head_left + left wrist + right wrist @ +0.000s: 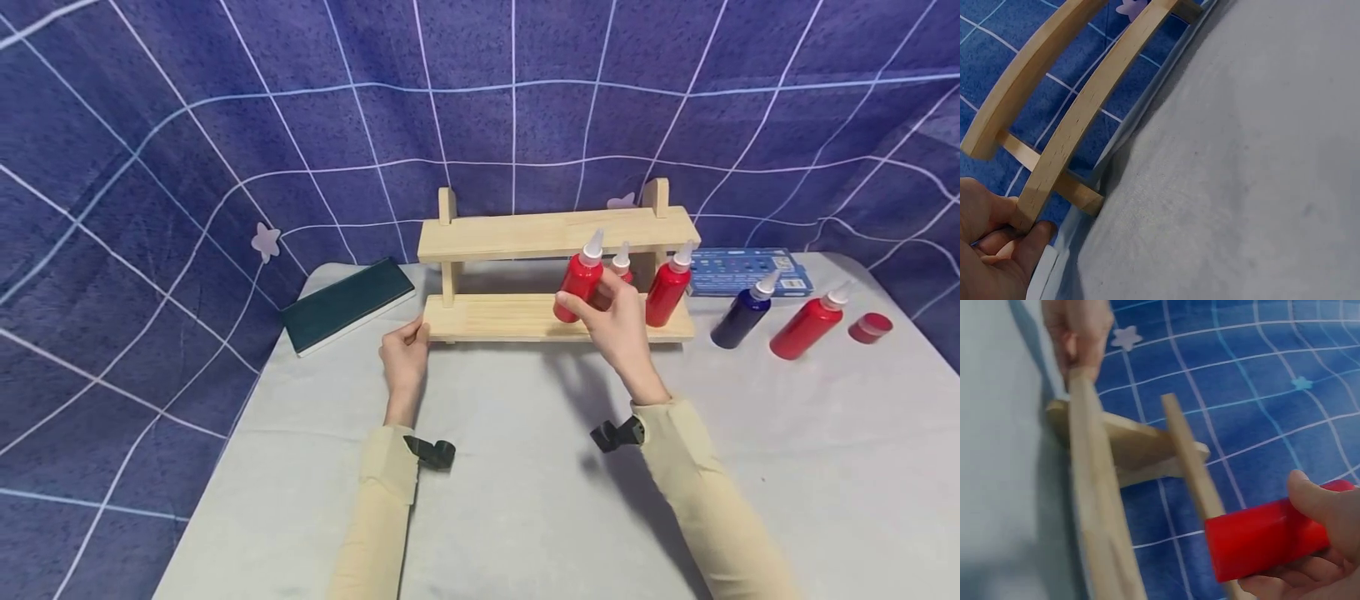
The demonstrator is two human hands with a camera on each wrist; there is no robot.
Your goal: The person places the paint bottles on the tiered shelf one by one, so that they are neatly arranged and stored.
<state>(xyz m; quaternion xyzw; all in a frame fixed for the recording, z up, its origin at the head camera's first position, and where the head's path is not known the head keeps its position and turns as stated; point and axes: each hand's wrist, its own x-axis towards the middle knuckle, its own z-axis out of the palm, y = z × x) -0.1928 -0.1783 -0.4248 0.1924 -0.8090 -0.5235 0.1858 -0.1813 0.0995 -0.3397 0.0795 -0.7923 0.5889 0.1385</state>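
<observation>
A two-tier wooden shelf [510, 317] stands at the back of the table. My left hand [405, 354] pinches the left end of its lower board, thumb and fingers on either side of the wood [1038, 187] in the left wrist view. A red squeeze bottle [579, 279] with a white nozzle is in my right hand [621, 329], held a little tilted in front of the lower tier. In the right wrist view the base of that red bottle [1254, 540] points toward the shelf. Two more red bottles, one [666, 293] at the right end and one [622, 260] partly behind my hand, stand on the lower board.
Right of the shelf are a dark blue bottle [742, 312], a red bottle [808, 327] and a small red jar [870, 327]. A blue printed box [750, 272] lies behind them. A dark green box [348, 304] lies left of the shelf. A blue grid-patterned curtain [480, 117] hangs behind.
</observation>
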